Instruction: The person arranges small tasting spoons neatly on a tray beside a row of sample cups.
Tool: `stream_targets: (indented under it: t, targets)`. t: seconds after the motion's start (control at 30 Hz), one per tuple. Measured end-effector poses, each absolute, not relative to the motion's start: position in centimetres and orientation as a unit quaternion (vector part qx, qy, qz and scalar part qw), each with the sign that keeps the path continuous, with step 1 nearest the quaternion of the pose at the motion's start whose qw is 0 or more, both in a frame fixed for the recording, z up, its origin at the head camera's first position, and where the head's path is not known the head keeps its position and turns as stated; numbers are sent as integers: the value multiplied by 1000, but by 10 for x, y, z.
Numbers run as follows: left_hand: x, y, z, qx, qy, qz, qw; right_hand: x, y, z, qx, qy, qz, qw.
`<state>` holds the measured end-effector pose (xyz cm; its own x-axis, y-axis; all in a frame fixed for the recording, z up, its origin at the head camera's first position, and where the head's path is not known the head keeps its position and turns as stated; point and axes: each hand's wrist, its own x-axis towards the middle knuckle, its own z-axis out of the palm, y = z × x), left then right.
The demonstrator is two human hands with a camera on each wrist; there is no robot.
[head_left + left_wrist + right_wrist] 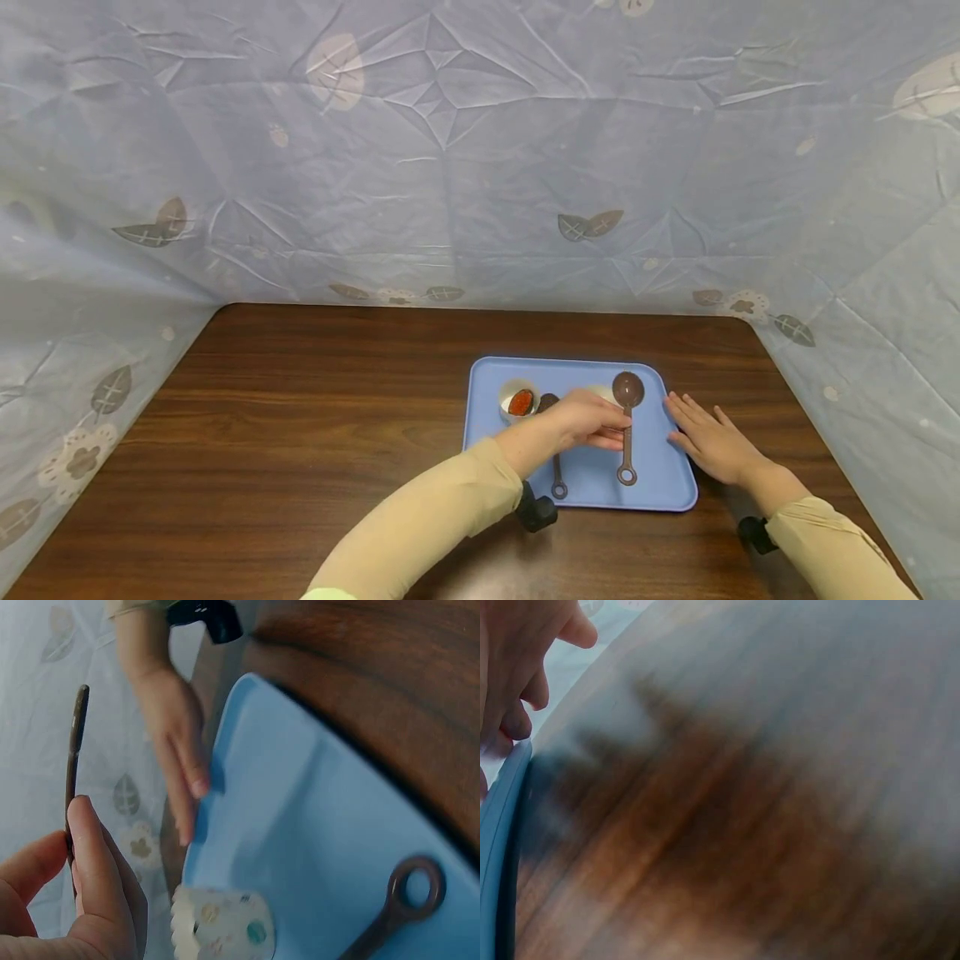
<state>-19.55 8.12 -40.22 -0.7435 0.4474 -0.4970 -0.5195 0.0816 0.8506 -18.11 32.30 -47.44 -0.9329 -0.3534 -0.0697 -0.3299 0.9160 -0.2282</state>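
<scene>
Between thumb and fingers my left hand (591, 419) pinches the handle of a brown spoon (627, 390), which it holds up over the right part of a blue tray (592, 493). The spoon's round bowl points away from me, its ring end toward me. A second brown spoon (558, 477) lies on the tray, partly behind the left hand and wrist. My right hand (712, 442) rests against the tray's right edge with fingers extended. In the left wrist view a patterned paper cup (229, 926) stands on the tray; the left hand mostly covers it in the head view.
Another pale cup (508, 393) on the tray's left side holds a piece of sushi (521, 402) with orange-red topping. The tray sits on a dark wooden table (300, 433). A leaf-patterned cloth (450, 183) hangs behind and at both sides.
</scene>
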Motion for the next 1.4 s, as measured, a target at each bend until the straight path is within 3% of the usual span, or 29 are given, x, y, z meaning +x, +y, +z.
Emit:
stream_targets:
  t: [0.6,1.4]
  targets:
    - [-181,123,-430,-61,659,672,333,-182,326,-476,-174,977,-111,63]
    - [-178,142,-446,-112,678,666,290,-182,325,-476,-173,977,-112,62]
